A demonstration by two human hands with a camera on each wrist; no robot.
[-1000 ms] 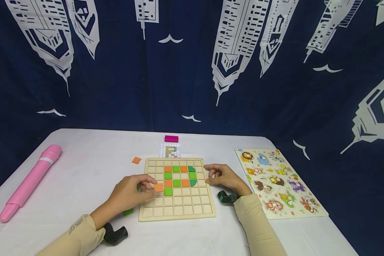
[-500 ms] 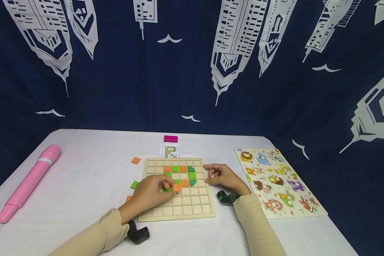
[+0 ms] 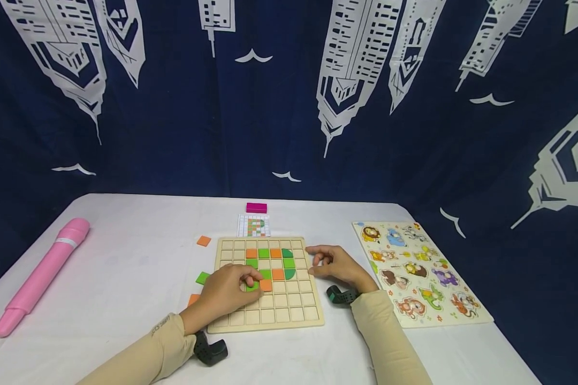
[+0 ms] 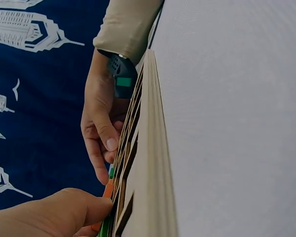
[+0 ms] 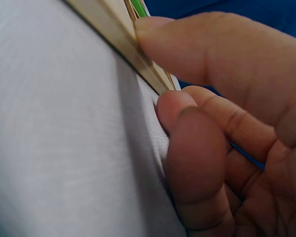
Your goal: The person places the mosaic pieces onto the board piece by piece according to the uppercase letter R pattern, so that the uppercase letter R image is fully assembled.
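Observation:
In the head view a wooden grid board (image 3: 289, 315) lies at the middle of the table with orange, light green and dark green tiles in its cells. My left hand (image 3: 228, 291) reaches over its left half and pinches an orange square tile (image 3: 266, 285) at its left edge. That tile sits over a cell just below the row of laid tiles. Part of a green tile (image 3: 252, 287) shows between thumb and forefinger. My right hand (image 3: 337, 264) rests at the board's right edge, its thumb and fingertips touching the rim; the right wrist view shows the thumb (image 5: 182, 47) against the wood.
Loose orange (image 3: 204, 241) and green (image 3: 203, 278) tiles lie left of the board, another orange one (image 3: 194, 299) partly behind the left wrist. Behind the board are a pattern card (image 3: 253, 225) and a magenta block (image 3: 257, 208). A pink tube (image 3: 43, 275) and an animal puzzle (image 3: 421, 272) flank it.
My left hand has moved right with the orange tile, from the board's left side to a cell beside the green tile, and the tile is now lower. The right hand has stayed put.

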